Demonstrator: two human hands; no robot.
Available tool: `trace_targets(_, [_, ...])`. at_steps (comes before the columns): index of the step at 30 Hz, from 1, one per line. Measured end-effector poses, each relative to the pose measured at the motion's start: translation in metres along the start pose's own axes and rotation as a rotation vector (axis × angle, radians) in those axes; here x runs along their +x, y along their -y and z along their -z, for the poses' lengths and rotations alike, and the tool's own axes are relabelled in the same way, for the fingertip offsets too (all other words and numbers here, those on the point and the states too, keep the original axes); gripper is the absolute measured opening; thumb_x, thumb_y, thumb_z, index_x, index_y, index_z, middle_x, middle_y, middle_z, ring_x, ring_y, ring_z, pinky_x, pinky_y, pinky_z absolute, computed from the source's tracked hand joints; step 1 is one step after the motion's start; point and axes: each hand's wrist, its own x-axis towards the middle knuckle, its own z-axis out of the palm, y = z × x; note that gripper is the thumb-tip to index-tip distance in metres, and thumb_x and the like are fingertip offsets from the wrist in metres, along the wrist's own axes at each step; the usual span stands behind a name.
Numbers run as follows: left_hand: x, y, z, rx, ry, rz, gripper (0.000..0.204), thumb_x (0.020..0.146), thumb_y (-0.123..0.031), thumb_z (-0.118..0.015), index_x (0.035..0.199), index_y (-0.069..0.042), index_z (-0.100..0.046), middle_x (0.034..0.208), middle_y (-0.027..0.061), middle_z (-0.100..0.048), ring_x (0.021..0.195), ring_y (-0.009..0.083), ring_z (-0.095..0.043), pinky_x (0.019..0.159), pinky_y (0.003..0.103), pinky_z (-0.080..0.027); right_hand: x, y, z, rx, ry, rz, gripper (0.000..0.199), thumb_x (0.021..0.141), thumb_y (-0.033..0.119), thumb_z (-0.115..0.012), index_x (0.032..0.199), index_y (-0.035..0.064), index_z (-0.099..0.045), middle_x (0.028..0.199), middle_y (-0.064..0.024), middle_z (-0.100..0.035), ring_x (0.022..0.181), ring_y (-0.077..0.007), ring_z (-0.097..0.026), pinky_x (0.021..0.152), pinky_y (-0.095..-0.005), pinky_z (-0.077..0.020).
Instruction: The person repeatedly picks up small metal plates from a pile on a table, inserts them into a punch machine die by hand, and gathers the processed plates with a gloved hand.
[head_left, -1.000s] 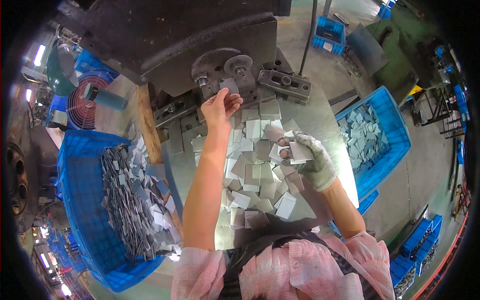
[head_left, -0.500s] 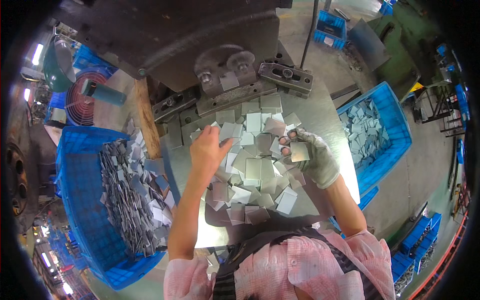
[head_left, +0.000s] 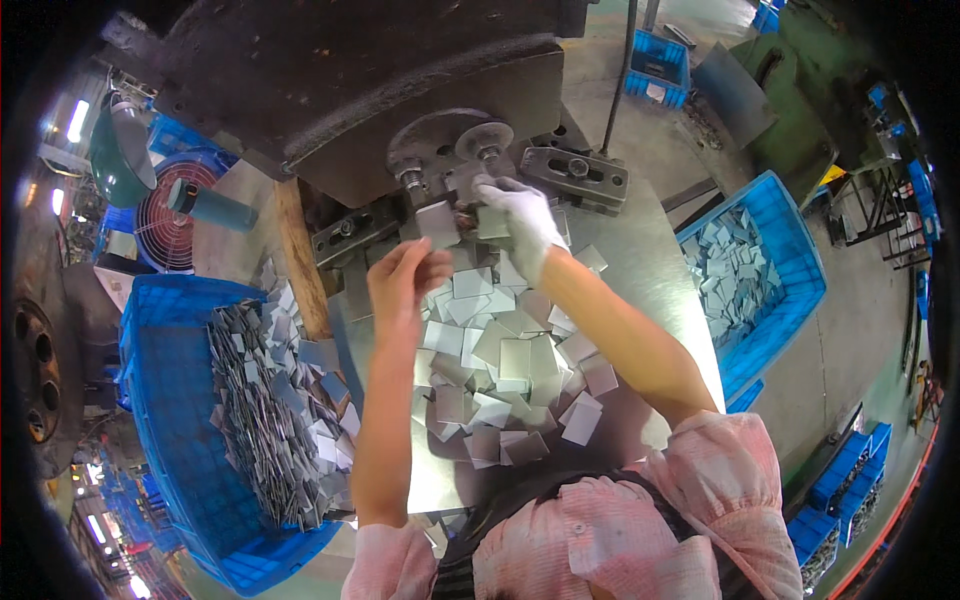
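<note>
My left hand (head_left: 405, 278), bare, pinches the lower edge of a small square metal plate (head_left: 437, 224) between thumb and fingers, in front of the press's die. To its right my right hand (head_left: 522, 218), in a pale work glove with bare fingertips, has its fingers closed at another square metal plate (head_left: 492, 222). Its fingertips are partly hidden at the tooling. The press (head_left: 350, 110) has two round posts (head_left: 486, 148) just beyond my hands. Below them many loose metal plates (head_left: 515, 358) lie overlapping on the steel table (head_left: 655, 270).
On the left a blue crate (head_left: 165, 420) holds a heap of plates, and a wooden bar (head_left: 300, 255) stands beside it. Another blue crate (head_left: 785, 330) with plates is on the right. A clamp block (head_left: 575, 175) flanks the die. Behind are a fan (head_left: 165, 220) and a green lamp shade (head_left: 115, 160).
My right hand has moved from the right side of the pile up to the die, carrying a plate. My left hand now holds a plate by the die. The plate on the tooling is gone from its spot.
</note>
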Motion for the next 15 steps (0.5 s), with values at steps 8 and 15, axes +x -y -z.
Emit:
trace_targets(8, [0.053,0.016,-0.039,-0.211,-0.032,0.039,0.013,0.077,-0.009,-0.062,0.078,0.003,-0.058,0.071,0.0141,-0.063,0.058,0.0181,-0.062,0.049,0.021,-0.049,-0.083,0.014,0.076,0.224,0.041,-0.077,0.027,0.086,0.025,-0.053,0.105,0.0059,-0.047,0.093,-0.0142,-0.059,0.076,-0.0216,-0.061,0.066,-0.032,-0.052])
trace_targets(15, [0.048,0.006,-0.042,-0.231,-0.015,0.103,0.018,0.077,-0.014,-0.064,0.076,0.003,-0.058,0.068,0.0132,-0.062,0.051,0.016,-0.059,0.046,0.023,-0.048,-0.114,0.001,0.094,-0.006,0.212,0.036,0.016,0.088,0.014,-0.046,0.101,0.0047,-0.051,0.097,-0.0123,-0.059,0.08,-0.0176,-0.06,0.067,-0.0284,-0.0506])
